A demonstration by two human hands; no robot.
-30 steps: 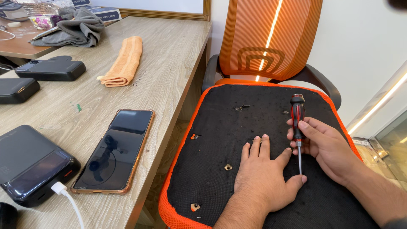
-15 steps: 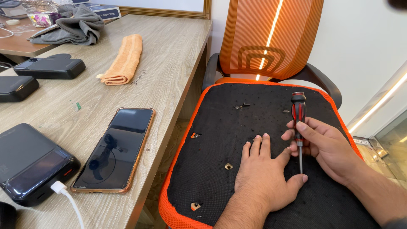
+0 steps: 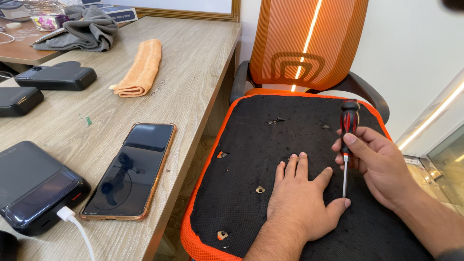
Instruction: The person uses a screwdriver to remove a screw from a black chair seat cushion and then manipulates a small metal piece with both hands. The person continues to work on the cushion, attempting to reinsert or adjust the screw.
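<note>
The left hand (image 3: 302, 200) lies flat, fingers spread, palm down on the black underside of the chair seat (image 3: 251, 145); the right hand (image 3: 379, 162) is clenched round a red-and-black screwdriver (image 3: 347, 140), thumb across the handle. Compared with a second ago the screwdriver has tipped more upright, its handle lifted toward the far side, its shaft pointing down beside the left thumb; the left hand has not shifted; this looks like the tool being brought to bear on the seat. A loose screw (image 3: 279, 119) lies far on the seat; a phone (image 3: 130, 169) rests on the desk (image 3: 193, 72) at left.

An office: wooden desk (image 3: 203, 63), orange mesh chair (image 3: 309, 43), phone (image 3: 130, 169)
</note>
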